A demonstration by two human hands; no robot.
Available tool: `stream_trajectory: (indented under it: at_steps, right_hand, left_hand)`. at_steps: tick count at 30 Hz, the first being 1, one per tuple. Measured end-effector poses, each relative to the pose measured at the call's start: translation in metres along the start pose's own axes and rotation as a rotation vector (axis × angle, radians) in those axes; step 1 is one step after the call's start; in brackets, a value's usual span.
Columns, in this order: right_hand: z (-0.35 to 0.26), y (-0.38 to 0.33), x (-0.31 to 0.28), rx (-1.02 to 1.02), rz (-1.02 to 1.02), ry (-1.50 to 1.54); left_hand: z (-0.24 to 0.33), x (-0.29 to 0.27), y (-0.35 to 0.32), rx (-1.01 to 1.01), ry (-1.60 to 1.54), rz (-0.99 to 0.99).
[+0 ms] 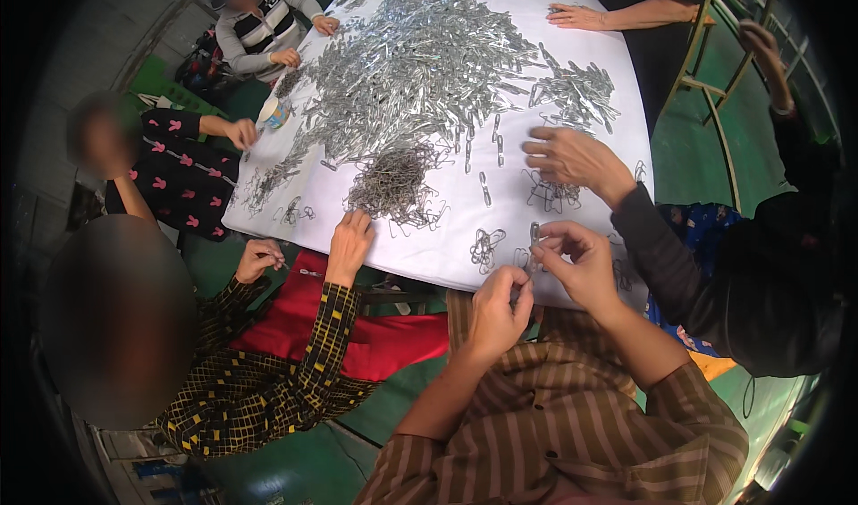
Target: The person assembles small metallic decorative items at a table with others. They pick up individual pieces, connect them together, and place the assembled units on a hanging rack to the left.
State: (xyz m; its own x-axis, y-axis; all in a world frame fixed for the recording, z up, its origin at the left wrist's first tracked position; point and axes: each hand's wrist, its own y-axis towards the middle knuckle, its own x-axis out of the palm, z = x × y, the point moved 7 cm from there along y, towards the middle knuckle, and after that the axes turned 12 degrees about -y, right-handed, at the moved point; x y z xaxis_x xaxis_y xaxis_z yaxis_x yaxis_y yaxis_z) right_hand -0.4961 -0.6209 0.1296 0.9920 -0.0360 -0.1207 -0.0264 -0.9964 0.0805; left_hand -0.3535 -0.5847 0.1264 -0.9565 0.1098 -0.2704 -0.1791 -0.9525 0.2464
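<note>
My right hand pinches a small, slim metal clip upright between thumb and fingertips, over the table's near edge. Close beside it on the left, my left hand has its fingers closed in a pinch; what they hold is hidden, though thin wire shows near the fingertips. Just beyond my hands lies a small cluster of bent wire pieces. A single metal clip lies farther out on the white-covered table.
A large heap of shiny metal clips covers the table's middle, with a pile of wire pieces nearer. Co-workers reach in on both sides; one hand hovers near mine on the right. A paper cup stands at the left edge.
</note>
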Motion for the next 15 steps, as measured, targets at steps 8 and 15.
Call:
stream_trajectory:
  at_steps: [8,15]
  right_hand:
    - [-0.002,-0.021,-0.001,-0.083,0.041,-0.071]
    - [-0.010,-0.038,0.012,-0.108,-0.044,-0.075]
  left_hand:
    - [-0.035,-0.036,0.021,-0.110,-0.010,-0.136]
    - [-0.114,-0.092,0.077,0.045,0.872,0.227]
